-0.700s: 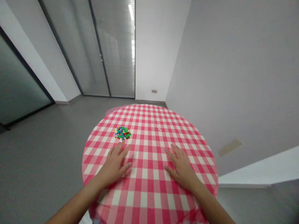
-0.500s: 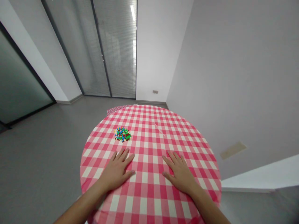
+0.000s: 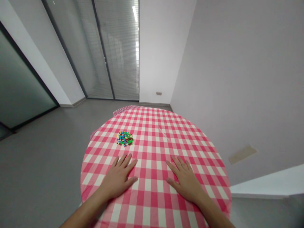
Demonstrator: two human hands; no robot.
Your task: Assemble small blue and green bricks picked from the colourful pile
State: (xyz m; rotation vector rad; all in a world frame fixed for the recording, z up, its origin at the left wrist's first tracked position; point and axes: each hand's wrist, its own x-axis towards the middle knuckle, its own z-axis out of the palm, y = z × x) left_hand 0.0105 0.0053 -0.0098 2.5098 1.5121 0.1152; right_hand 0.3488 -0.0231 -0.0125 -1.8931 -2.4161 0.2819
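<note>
A round table [image 3: 197,148] covered with a red and white checked cloth stands in front of me. My left hand [image 3: 118,178] lies flat on the cloth, palm down, fingers apart, holding nothing. My right hand [image 3: 185,180] lies flat the same way, a hand's width to the right. A small heap of tiny coloured pieces [image 3: 124,138], green, blue and red, sits on the cloth a little beyond my left hand's fingertips, apart from them.
Grey floor [image 3: 42,158] surrounds the table. Glass doors with blinds [image 3: 114,50] stand at the back left, a white wall [image 3: 237,79] close on the right. A fold of the cloth [image 3: 124,109] hangs off the far edge.
Both hands have slid slightly back toward me on the cloth, so the gap between my left fingertips and the coloured heap has grown. The view shifted a little.
</note>
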